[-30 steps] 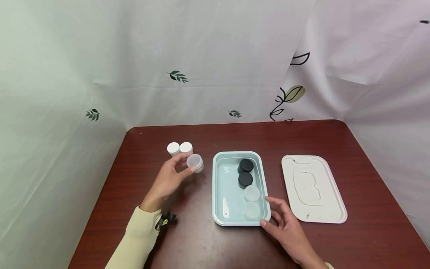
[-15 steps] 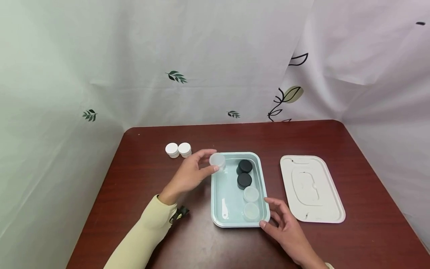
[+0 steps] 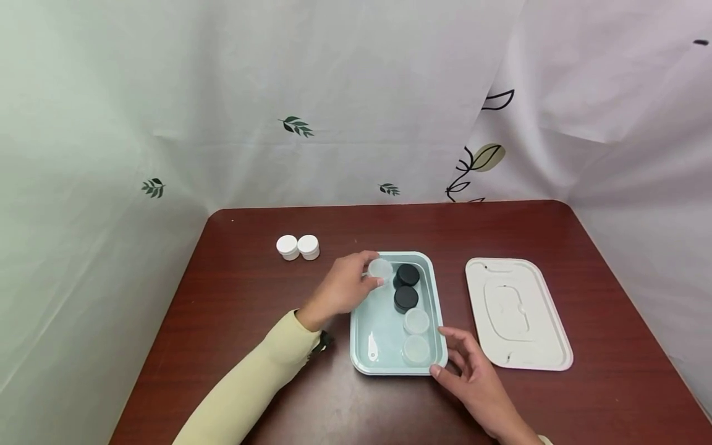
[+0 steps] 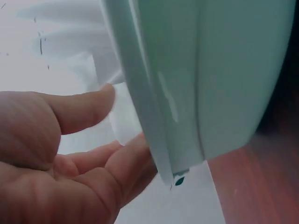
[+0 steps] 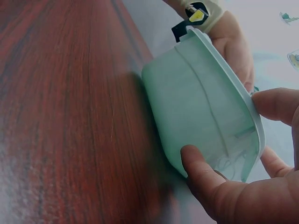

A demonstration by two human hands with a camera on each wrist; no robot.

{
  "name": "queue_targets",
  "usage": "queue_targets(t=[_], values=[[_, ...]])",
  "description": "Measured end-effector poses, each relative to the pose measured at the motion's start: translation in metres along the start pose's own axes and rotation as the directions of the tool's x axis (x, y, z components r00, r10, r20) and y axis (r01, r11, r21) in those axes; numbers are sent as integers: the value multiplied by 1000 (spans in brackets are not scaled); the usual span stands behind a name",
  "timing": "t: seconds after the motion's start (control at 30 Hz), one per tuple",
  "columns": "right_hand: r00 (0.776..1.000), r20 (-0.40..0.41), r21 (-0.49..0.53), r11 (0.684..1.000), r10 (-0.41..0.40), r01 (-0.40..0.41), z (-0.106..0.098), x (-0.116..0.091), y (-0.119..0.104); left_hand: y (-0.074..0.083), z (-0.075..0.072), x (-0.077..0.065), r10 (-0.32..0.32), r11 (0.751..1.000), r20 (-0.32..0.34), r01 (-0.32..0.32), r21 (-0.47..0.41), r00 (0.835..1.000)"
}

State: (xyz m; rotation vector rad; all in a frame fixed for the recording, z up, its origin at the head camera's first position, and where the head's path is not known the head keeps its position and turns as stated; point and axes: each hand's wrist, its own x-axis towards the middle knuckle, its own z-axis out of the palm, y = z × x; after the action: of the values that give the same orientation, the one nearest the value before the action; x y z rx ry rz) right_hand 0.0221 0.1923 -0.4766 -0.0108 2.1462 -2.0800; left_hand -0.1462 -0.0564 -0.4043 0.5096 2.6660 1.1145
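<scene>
My left hand pinches a small round jar with a translucent lid between thumb and fingers, inside the far left corner of a pale blue plastic container. In the left wrist view, the container's wall hides part of that jar. Two black-lidded jars and two more translucent-lidded jars stand in a column along the container's right side. My right hand holds the container's near right corner; the right wrist view shows its thumb and fingers against the rim and outer wall.
Two white jars stand side by side at the back left of the brown table. A white lid lies flat to the container's right. White cloth with leaf prints hangs behind and along the sides.
My left hand has carried the translucent-lidded jar rightward from beside the white jars, over the container's left rim and into its far left corner. The right hand stays at the near right corner.
</scene>
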Motion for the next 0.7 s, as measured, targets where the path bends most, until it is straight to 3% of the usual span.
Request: queue_targets(t=[0.3,0.47,0.7], values=[[1000,-3,9,1000,24,-24,0,1,1,12,18,10,-21,989,72,10,147,997],[1000,-2,18,1000,10,-10,-1,1,3,13,25,14,15,974,105,-38,222,994],[1000,5,25,1000,-12,12,-1,1,5,19,31,15,-51,951,130,8,310,990]])
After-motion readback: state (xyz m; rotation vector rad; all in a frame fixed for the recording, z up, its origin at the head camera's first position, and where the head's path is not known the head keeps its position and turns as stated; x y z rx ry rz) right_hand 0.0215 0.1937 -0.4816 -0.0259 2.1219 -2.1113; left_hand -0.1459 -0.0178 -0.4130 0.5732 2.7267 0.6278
